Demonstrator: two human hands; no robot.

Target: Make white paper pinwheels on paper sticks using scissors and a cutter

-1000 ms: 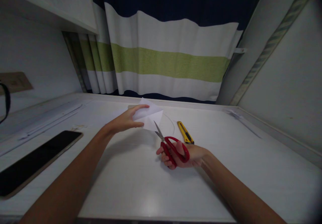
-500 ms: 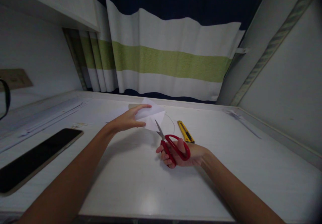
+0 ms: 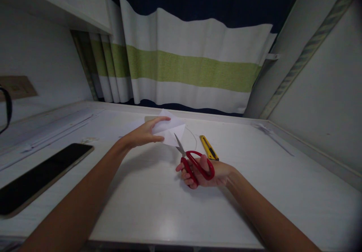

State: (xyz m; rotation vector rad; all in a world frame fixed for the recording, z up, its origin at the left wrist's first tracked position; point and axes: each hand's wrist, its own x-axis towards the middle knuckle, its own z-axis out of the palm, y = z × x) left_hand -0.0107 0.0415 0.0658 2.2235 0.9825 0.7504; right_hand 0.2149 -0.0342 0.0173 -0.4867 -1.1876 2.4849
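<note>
Pinching the creased white paper [image 3: 172,128] between thumb and fingers, the left hand [image 3: 143,133] has it at its right side, over the table [image 3: 141,206]; the right hand [image 3: 207,174] grips the red-handled scissors [image 3: 183,154], whose long axis slants forward and leftward to the paper. The blades stand parted, one overlapping the paper's near edge in this view, though whether they touch cannot be told. The paper lies beyond and left of the right hand, while the yellow cutter [image 3: 208,147] rests just past that hand
</note>
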